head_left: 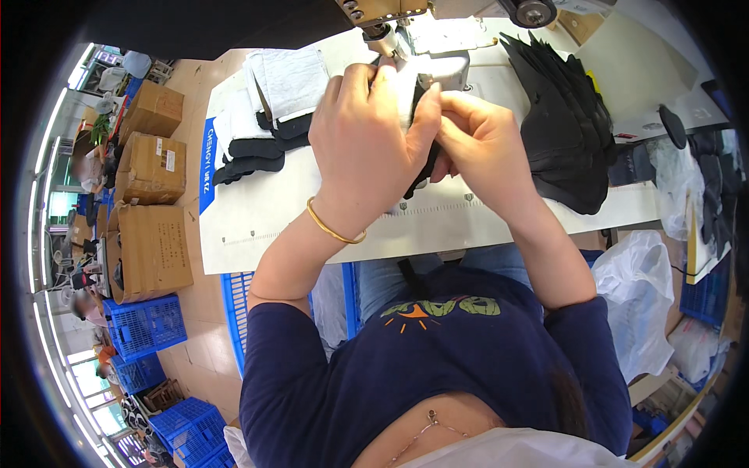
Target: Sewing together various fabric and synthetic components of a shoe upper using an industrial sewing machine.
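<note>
Both of my hands are close together under the head of a sewing machine point(384, 37). My left hand point(365, 132) is closed, back facing up, fingertips near the presser foot and thumb reaching toward the right hand. My right hand point(482, 147) pinches the edge of a black fabric piece point(422, 168), which hangs between the hands toward the table's front. The left hand also grips this piece, its fingers partly covering it. White and black cut pieces point(290, 82) lie piled to the left, and a thick stack of black fabric pieces point(560, 129) lies to the right.
The white sewing table point(296, 226) has a ruler marking along its front edge. Cardboard boxes point(156, 246) and blue crates point(147, 324) stand on the floor at left. Clear plastic bags point(636, 288) hang at right. Other people sit far left.
</note>
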Demonstrator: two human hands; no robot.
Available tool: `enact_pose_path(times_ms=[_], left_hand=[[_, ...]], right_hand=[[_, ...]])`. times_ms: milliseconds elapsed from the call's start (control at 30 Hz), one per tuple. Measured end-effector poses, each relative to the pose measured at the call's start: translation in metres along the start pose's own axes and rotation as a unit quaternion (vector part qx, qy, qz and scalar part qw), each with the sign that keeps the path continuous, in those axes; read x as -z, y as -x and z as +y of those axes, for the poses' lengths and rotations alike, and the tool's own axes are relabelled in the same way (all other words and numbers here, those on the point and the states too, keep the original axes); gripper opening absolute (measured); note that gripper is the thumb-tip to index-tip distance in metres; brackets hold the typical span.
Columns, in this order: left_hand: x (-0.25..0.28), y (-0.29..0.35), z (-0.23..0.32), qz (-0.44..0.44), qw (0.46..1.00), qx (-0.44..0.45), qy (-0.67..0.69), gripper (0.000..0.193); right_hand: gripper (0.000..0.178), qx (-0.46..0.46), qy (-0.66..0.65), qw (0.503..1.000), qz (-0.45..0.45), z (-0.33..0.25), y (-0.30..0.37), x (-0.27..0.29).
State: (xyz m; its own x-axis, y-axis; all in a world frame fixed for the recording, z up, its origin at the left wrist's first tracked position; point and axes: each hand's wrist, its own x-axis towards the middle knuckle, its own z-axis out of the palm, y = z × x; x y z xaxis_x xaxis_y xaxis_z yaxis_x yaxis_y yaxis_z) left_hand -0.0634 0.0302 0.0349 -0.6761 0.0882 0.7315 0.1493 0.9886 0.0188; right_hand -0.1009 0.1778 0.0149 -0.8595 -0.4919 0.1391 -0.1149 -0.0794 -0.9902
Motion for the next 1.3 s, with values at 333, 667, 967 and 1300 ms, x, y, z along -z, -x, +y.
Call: enact_pose_path(times_ms=[333, 667, 967, 1300], left_hand=[[0.032, 0.066, -0.094, -0.169, 0.583, 0.451, 0.654, 0.036], [0.100, 0.119, -0.135, -0.069, 0.606, 0.489, 0.623, 0.037], [0.119, 0.163, -0.167, -0.319, 0.938, 0.131, 0.046, 0.049], [-0.068, 0.057, -0.192, 0.015, 0.959, 0.243, -0.146, 0.031]], right_hand=[[0.022, 0.214, 0.278, 0.934, 0.074, 0.017, 0.015, 0.002], [0.071, 0.117, 0.792, 0.569, 0.186, 0.068, -0.027, 0.129], [0.047, 0.212, 0.753, 0.595, 0.186, 0.074, -0.027, 0.140], [0.011, 0.329, 0.691, 0.599, 0.235, 0.057, -0.024, 0.127]])
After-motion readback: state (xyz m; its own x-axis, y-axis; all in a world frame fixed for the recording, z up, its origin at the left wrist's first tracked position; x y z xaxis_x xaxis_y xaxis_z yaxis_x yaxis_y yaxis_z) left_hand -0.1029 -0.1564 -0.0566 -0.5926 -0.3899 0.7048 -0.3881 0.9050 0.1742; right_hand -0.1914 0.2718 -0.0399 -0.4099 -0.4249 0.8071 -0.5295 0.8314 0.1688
